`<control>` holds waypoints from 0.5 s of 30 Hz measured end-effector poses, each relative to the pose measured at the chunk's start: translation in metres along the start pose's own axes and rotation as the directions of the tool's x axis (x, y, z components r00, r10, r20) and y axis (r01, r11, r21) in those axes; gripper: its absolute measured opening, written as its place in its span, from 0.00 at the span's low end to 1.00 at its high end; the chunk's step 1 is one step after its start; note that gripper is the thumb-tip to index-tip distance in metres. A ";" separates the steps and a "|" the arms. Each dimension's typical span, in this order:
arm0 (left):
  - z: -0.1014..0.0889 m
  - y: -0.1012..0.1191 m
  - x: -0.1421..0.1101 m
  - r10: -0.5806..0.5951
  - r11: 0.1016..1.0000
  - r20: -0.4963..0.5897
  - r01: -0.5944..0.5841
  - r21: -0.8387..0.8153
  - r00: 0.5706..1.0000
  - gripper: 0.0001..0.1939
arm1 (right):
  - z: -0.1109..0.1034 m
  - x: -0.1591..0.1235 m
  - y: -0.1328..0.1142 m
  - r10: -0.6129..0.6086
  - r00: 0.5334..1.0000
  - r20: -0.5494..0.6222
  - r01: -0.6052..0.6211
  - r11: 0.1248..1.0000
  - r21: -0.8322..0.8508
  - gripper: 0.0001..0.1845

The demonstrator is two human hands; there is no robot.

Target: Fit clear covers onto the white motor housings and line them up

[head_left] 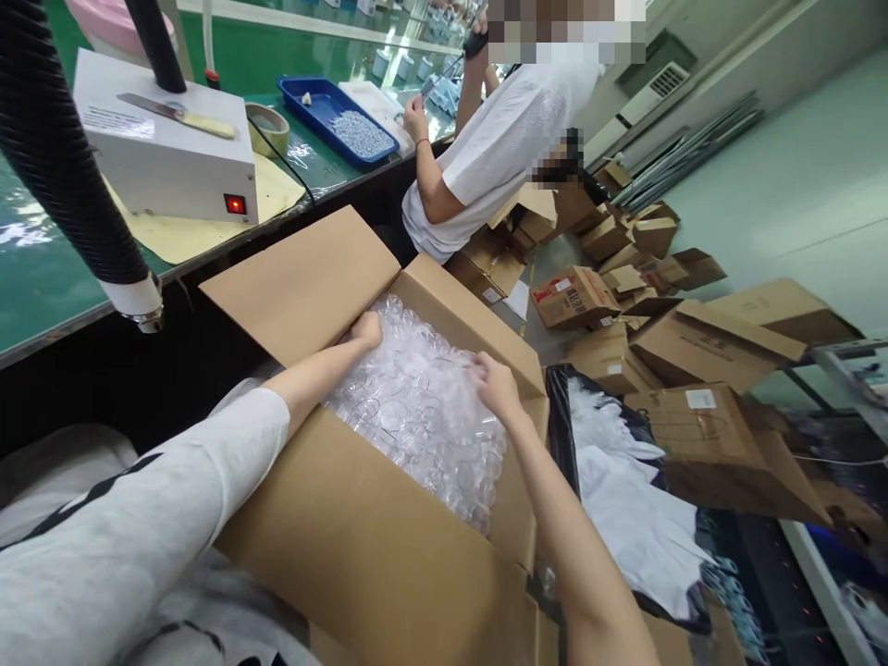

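An open cardboard box [388, 527] stands before me, filled with clear plastic pieces [416, 416], many of them round. Some of the pile looks hazy, perhaps under thin film; I cannot tell for sure. At the far left of the pile my left hand [367, 328] is closed, its fingers curled down against the plastic. My right hand [496, 384] reaches over the right side of the box, fingers pinched together at the pile's edge, with slightly blurred tips. What either hand holds is hidden or too small to name.
On the green bench, a white machine [170, 153] carries a knife [177, 116]; a blue tray [338, 120] holds small pellets. A black hose [62, 148] hangs left. A co-worker [486, 139] stands beyond the box. Right are a black-lined bin of white material [617, 481] and cartons [708, 435].
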State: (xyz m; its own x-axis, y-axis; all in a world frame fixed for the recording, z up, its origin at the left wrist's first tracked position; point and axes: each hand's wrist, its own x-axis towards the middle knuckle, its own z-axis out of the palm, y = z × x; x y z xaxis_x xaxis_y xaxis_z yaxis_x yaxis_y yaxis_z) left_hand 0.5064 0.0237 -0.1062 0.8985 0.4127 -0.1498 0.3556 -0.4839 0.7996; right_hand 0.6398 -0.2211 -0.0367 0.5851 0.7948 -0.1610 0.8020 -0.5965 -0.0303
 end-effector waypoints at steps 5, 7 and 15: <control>-0.005 0.000 -0.013 -0.242 0.967 -0.109 0.249 0.061 0.964 0.18 | 0.029 0.068 -0.066 -0.197 0.967 0.161 0.220 0.966 -0.139 0.28; -0.007 0.002 -0.021 -0.262 0.960 -0.138 0.273 0.067 0.955 0.18 | 0.042 0.087 -0.088 -0.259 0.944 0.203 0.292 0.943 -0.159 0.27; -0.015 0.013 -0.051 -0.180 0.980 -0.181 0.193 0.052 0.967 0.17 | 0.072 0.109 -0.096 -0.325 0.936 0.138 0.334 0.942 -0.045 0.09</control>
State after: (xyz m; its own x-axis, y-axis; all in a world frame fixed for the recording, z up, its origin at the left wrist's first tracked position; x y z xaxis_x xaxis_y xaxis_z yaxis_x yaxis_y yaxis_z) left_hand 0.4617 0.0081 -0.0790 0.7580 0.6258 -0.1840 0.5350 -0.4350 0.7243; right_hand 0.6180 -0.0849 -0.1225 0.2701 0.9222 -0.2769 0.9558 -0.2914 -0.0382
